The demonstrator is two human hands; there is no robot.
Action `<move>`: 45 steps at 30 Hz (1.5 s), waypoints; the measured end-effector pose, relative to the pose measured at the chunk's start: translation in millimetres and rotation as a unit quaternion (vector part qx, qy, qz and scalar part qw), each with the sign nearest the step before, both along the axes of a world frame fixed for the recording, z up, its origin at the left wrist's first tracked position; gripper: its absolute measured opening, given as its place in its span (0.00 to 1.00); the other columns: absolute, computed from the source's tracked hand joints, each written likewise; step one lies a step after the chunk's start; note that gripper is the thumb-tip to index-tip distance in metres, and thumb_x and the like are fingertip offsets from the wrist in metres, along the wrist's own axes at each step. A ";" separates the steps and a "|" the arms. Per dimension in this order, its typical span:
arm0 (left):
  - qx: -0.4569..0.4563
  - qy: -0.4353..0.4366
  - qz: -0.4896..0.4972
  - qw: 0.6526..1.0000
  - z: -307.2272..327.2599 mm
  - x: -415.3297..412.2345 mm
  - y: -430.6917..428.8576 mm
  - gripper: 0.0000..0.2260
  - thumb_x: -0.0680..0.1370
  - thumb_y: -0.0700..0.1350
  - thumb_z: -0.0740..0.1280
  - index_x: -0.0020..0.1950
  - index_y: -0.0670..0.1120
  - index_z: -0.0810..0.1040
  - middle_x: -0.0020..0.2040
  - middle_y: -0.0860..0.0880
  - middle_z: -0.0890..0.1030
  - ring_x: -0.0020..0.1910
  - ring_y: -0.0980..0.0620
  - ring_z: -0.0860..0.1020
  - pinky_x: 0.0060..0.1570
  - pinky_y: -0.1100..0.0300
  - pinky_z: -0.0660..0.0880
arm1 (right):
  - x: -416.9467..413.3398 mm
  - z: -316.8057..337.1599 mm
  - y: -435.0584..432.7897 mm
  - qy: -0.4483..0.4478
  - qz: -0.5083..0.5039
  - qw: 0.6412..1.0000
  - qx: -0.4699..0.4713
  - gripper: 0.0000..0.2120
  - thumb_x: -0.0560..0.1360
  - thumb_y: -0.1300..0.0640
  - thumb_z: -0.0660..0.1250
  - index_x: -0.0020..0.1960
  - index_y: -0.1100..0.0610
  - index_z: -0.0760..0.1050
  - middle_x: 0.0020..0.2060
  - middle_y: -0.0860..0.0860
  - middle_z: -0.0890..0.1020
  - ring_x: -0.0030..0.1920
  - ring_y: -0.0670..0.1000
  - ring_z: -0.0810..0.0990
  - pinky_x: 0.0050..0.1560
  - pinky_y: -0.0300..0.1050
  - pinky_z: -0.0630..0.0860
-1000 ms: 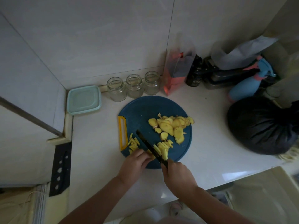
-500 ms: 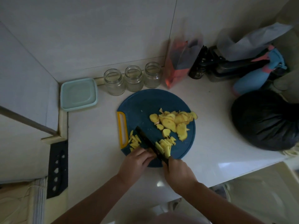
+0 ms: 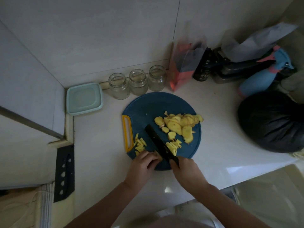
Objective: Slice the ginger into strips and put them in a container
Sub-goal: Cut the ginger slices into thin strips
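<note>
A round blue cutting board [image 3: 153, 106] with a yellow handle lies on the white counter. On its right side is a heap of yellow ginger slices [image 3: 179, 124]. Cut ginger strips [image 3: 140, 145] lie near the handle, and more strips [image 3: 173, 145] lie right of the blade. My right hand [image 3: 185, 171] grips the black knife [image 3: 158, 142], blade down on the board. My left hand [image 3: 143, 167] presses a small ginger piece [image 3: 157, 155] against the blade's left side. A pale green lidded container [image 3: 84, 98] sits at the back left.
Three empty glass jars [image 3: 138, 83] stand against the wall behind the board. A red-and-clear bag [image 3: 184, 66], dark appliances, a blue spray bottle [image 3: 263, 74] and a black bag [image 3: 271, 122] crowd the right. A black knife sheath [image 3: 64, 173] lies at the left edge.
The knife blade has shifted slightly along the ginger under my left fingers. The view has drifted, so the board sits lower in frame.
</note>
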State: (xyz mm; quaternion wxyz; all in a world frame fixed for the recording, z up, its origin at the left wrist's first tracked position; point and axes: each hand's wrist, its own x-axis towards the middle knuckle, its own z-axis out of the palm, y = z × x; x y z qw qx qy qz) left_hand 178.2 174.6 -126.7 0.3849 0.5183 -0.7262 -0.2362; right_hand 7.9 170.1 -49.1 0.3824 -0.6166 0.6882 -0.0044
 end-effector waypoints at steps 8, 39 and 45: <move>-0.007 -0.041 0.003 0.999 -2.6 0.2 -0.3 0.08 0.75 0.47 0.66 0.45 0.44 0.81 0.41 0.49 0.79 0.41 0.58 0.76 0.42 0.67 0.74 | -0.2 13.9 0.2 0.011 0.034 0.999 -0.007 0.15 0.81 0.49 0.55 0.38 0.55 0.67 0.37 0.54 0.76 0.40 0.56 0.78 0.40 0.49 0.74; -0.047 -0.076 0.006 0.996 -5.4 1.6 -0.4 0.07 0.74 0.44 0.66 0.42 0.43 0.82 0.40 0.50 0.80 0.42 0.55 0.75 0.41 0.64 0.73 | 22.7 -8.1 13.7 0.043 0.032 0.998 -0.024 0.13 0.83 0.49 0.51 0.49 0.56 0.69 0.41 0.53 0.77 0.45 0.56 0.79 0.40 0.45 0.68; -0.058 -0.080 -0.004 0.995 -3.7 -6.3 -5.9 0.08 0.75 0.43 0.65 0.45 0.42 0.84 0.43 0.49 0.82 0.45 0.55 0.77 0.45 0.63 0.74 | 5.1 -8.0 9.1 0.011 -0.045 0.999 -0.007 0.14 0.81 0.50 0.55 0.43 0.58 0.70 0.42 0.58 0.79 0.44 0.58 0.79 0.41 0.49 0.72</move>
